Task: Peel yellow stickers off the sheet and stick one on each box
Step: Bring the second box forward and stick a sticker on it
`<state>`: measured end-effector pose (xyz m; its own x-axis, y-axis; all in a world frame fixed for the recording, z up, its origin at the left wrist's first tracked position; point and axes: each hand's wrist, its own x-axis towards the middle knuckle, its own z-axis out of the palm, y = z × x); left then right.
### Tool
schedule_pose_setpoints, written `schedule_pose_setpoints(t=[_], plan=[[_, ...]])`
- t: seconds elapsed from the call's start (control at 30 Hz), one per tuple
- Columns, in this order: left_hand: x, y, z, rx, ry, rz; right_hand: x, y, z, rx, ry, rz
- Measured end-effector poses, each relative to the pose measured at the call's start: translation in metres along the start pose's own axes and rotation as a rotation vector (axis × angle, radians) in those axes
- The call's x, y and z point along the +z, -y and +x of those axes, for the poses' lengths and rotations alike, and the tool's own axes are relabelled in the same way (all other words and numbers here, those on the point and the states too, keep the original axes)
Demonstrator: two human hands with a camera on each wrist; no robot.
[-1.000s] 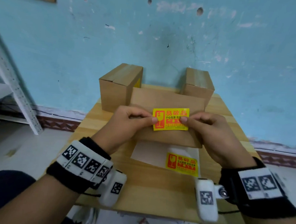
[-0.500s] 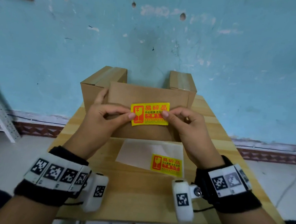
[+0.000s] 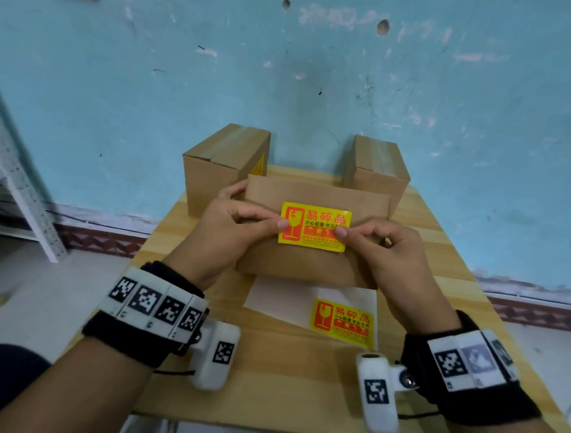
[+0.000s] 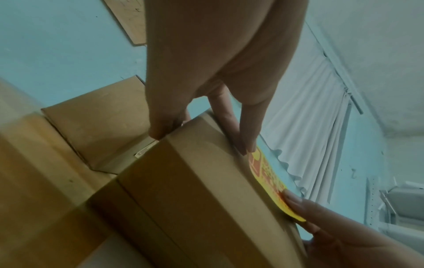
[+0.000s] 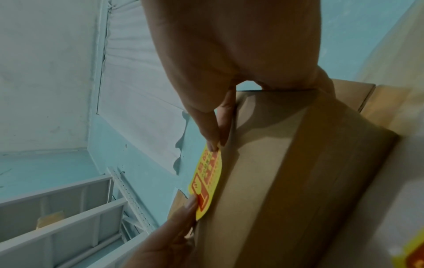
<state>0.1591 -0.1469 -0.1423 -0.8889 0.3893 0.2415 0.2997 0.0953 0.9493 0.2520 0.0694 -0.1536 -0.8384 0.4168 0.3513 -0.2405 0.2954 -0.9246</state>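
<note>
The near cardboard box (image 3: 311, 262) stands on the wooden table (image 3: 265, 384), in front of the two rear boxes, with a broad face turned up toward the person; this appears intended to give a flat, reachable surface for labelling. A yellow fragile sticker (image 3: 314, 230) lies on that face, toward its upper middle. The left hand (image 3: 232, 233) presses a fingertip on the sticker's left edge, its other fingers curled around the box's left end, evidently to steady it. The right hand (image 3: 389, 257) presses a fingertip on the sticker's lower right part, remaining fingers curled beside the box. Both wrist views show the sticker bowed slightly off the cardboard between the two fingertips, so it is judged not yet fully bonded; smoothing across the middle remains. Neither hand pinches the sticker; contact is by pressure on its top surface. The backing sheet (image 3: 281, 304) lies on the table just in front of the box, one yellow sticker (image 3: 342, 320) remaining on it. The left rear box (image 3: 219, 174) shows a yellow label on its side; the right rear box (image 3: 377, 168) shows none from this angle.
</note>
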Motion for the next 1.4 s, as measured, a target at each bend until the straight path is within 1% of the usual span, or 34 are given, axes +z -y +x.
schedule_pose_setpoints(t=[0.17, 0.3, 0.47, 0.57, 0.67, 0.73, 0.83, 1.0, 1.2, 1.4], plan=[[0.001, 0.004, 0.004, -0.035, 0.001, 0.004, -0.002, 0.003, -0.001, 0.009, 0.008, 0.016], [0.009, 0.001, 0.000, -0.058, -0.086, -0.051, -0.001, 0.000, -0.002, -0.001, -0.020, -0.036], [0.011, 0.000, -0.003, -0.052, -0.119, -0.047, 0.004, 0.001, -0.003, 0.008, -0.059, -0.030], [0.010, 0.006, -0.002, -0.029, -0.176, -0.099, 0.007, 0.001, -0.005, 0.007, -0.067, -0.007], [0.012, 0.007, -0.003, -0.015, -0.250, -0.129, 0.011, 0.000, -0.007, -0.023, -0.087, -0.053], [0.014, 0.006, -0.003, -0.007, -0.269, -0.119, 0.013, 0.001, -0.008, -0.022, -0.104, -0.066], [0.014, 0.007, -0.005, 0.011, -0.269, -0.081, 0.012, 0.000, -0.009, -0.003, -0.115, -0.064], [0.014, 0.002, -0.009, 0.019, -0.233, -0.042, 0.009, 0.001, -0.008, 0.015, -0.085, -0.056], [0.015, 0.000, -0.010, 0.053, -0.242, 0.002, 0.008, 0.000, -0.008, -0.027, -0.072, -0.095], [0.013, -0.002, -0.010, 0.027, -0.254, 0.023, 0.005, -0.002, -0.008, -0.056, -0.107, -0.117]])
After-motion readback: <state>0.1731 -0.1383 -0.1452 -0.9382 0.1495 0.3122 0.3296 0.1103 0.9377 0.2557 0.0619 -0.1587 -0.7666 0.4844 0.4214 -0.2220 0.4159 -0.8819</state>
